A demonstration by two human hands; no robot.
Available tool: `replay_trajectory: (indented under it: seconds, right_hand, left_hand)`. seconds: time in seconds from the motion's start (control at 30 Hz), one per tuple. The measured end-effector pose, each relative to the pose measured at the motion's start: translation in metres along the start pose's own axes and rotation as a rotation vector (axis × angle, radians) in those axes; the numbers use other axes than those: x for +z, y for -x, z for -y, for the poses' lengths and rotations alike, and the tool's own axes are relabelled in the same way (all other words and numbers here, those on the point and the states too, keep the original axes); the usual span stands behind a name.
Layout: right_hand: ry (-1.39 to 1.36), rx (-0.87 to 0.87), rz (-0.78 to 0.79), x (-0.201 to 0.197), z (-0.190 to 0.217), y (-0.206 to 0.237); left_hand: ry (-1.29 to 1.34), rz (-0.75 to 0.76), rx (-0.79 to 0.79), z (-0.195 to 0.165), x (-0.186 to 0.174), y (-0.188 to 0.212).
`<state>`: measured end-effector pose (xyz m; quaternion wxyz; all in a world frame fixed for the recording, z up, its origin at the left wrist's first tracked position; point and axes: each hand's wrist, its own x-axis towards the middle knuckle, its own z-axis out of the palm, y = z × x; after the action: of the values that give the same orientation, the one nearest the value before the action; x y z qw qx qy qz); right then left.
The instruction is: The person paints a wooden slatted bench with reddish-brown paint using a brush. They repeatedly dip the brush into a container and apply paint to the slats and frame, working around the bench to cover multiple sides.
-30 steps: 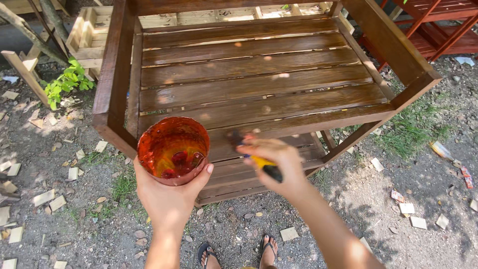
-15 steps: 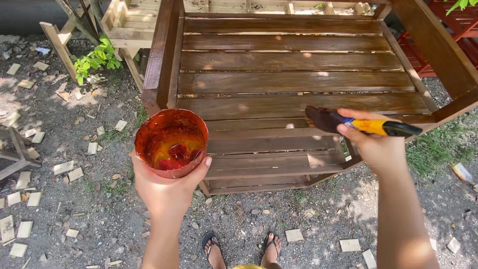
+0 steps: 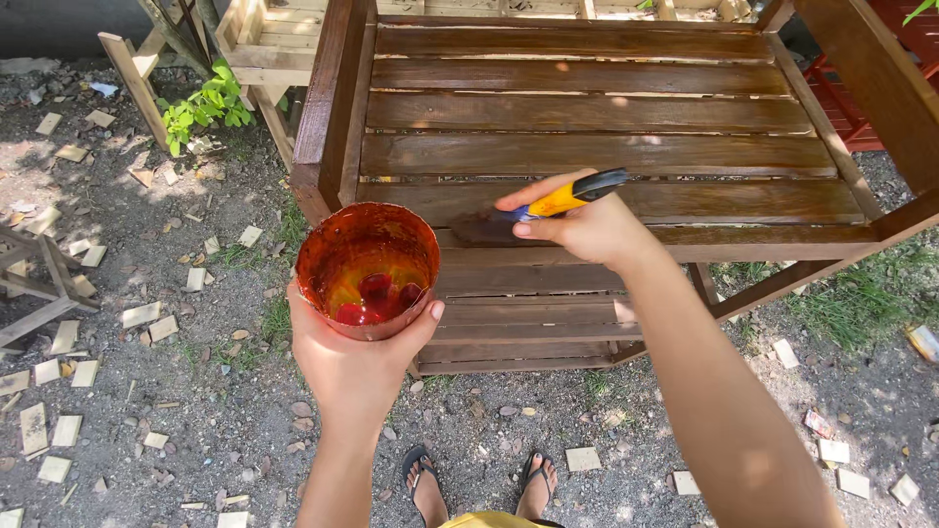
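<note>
My left hand point(image 3: 354, 364) cups a cut plastic cup point(image 3: 367, 269) stained red-brown, with a pool of reddish stain at its bottom, held in front of the bench's near left corner. My right hand point(image 3: 587, 230) grips a paintbrush with a yellow and black handle point(image 3: 572, 196). Its dark bristles point(image 3: 481, 228) lie flat on the front slat of a brown slatted wooden bench point(image 3: 597, 112). The slats look wet and dark with stain.
The bench has raised side arms point(image 3: 328, 108) left and right. Gravel ground with several scattered small wood offcuts point(image 3: 68, 337) surrounds it. An unstained pale wooden frame point(image 3: 254, 44) and a green plant point(image 3: 201, 103) stand at the back left. My sandalled feet point(image 3: 479, 484) are below.
My right hand has swung the brush left, from the bench's right front to the front slat near the middle, bristles now down on the wood. The cup stayed in my left hand.
</note>
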<state>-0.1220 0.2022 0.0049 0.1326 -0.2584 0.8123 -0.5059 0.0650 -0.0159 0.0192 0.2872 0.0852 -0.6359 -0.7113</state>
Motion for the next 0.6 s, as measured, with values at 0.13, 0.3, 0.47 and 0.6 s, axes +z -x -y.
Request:
replay_trajectory:
  seconds: [0.13, 0.3, 0.47, 0.6]
  right_hand:
    - [-0.072, 0.106, -0.083, -0.075, -0.021, 0.056]
    - [0.105, 0.323, -0.276, -0.159, -0.057, 0.115]
    - [0.153, 0.203, -0.184, -0.135, -0.051, 0.083]
    - [0.004, 0.147, -0.014, -0.046, -0.024, 0.006]
  left_hand:
    - [0.021, 0.023, 0.034, 0.003, 0.011, -0.005]
    - [-0.285, -0.024, 0.164, 0.009, 0.015, -0.006]
    - [-0.341, -0.086, 0.142, 0.01, 0.006, -0.004]
    - [-0.192, -0.09, 0.04, 0.004, -0.006, -0.002]
